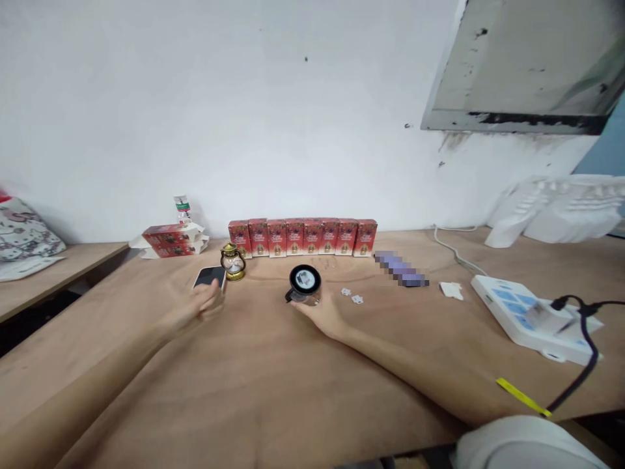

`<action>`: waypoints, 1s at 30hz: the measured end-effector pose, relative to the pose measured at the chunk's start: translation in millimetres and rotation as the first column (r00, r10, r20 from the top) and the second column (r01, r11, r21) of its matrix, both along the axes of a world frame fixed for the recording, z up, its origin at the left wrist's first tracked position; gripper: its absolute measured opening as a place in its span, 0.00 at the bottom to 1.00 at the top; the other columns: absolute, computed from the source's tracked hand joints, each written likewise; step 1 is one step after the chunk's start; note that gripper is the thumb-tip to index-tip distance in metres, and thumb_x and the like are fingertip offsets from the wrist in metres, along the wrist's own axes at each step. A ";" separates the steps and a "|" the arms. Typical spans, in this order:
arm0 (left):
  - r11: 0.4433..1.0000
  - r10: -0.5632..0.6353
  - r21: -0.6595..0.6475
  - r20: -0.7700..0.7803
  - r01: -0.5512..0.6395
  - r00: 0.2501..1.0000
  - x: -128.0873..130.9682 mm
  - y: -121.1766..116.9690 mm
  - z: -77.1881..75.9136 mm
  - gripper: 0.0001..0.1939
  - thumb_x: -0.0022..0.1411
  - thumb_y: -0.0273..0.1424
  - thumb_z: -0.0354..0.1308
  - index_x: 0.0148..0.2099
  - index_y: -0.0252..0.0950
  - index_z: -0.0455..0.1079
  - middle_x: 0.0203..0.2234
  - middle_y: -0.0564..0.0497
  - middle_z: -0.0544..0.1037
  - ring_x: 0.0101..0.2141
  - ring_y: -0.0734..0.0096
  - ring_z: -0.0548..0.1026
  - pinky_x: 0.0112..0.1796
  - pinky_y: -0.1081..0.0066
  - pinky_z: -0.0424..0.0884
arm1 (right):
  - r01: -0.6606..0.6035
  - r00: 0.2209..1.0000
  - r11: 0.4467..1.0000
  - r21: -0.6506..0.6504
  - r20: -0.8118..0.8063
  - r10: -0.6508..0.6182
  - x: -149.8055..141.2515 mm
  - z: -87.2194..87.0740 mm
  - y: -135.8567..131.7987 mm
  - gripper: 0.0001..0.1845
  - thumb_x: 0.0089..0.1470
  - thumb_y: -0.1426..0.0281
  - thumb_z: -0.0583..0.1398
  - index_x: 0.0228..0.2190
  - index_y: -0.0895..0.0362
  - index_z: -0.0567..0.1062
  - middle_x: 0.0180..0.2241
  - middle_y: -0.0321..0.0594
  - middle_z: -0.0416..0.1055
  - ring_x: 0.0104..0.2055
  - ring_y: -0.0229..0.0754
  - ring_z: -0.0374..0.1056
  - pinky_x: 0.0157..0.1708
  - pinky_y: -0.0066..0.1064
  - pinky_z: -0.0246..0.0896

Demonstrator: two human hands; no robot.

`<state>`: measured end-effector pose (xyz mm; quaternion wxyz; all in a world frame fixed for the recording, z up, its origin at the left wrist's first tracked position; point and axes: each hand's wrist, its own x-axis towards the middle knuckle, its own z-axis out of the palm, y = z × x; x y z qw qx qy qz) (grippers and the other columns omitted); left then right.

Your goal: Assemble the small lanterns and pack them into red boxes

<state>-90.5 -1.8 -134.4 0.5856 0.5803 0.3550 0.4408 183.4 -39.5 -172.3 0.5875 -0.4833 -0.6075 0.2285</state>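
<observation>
Fancy script I can't make out marks the row of red boxes (311, 237). My right hand (325, 314) grasps the black-topped jar (305, 280) mid-table; my left hand (208, 301), half-curled, is at the phone (209, 278).

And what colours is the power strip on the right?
The power strip is white with blue; head view.

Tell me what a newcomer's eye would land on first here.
Probably the row of eight red printed boxes, standing side by side on the table along the white wall. Next, the black-rimmed round object in the right hand, and the small gold-trimmed lantern beside the phone, near the left hand.
</observation>
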 end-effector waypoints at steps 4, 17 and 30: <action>0.998 0.053 0.042 0.030 -0.054 0.998 50.0 1.9 -14.4 0.25 0.45 0.51 0.64 0.23 0.34 0.62 0.12 0.61 0.57 0.12 0.85 0.53 0.14 0.81 0.51 | -0.037 0.999 0.999 0.022 0.033 0.036 -2.6 3.2 -4.1 0.24 0.36 0.64 0.68 0.37 0.56 0.68 0.37 0.44 0.75 0.42 0.50 0.72 0.41 0.42 0.66; 0.985 0.067 0.168 -0.150 -0.041 0.986 108.8 -24.3 -24.5 0.29 0.36 0.37 0.70 0.42 0.32 0.70 0.42 0.45 0.77 0.47 0.53 0.71 0.52 0.56 0.63 | -0.149 0.815 0.976 0.159 0.578 0.030 1.3 -9.9 -3.0 0.15 0.52 0.68 0.56 0.43 0.58 0.65 0.40 0.48 0.70 0.43 0.48 0.67 0.41 0.41 0.64; 0.920 0.190 0.364 -0.098 -0.143 0.977 108.2 -17.4 -33.7 0.35 0.40 0.27 0.66 0.53 0.35 0.63 0.46 0.46 0.74 0.51 0.59 0.69 0.55 0.56 0.60 | 0.119 0.466 0.986 0.113 0.871 -0.156 47.8 -7.9 20.8 0.14 0.57 0.62 0.55 0.41 0.56 0.74 0.39 0.46 0.71 0.43 0.50 0.62 0.41 0.39 0.57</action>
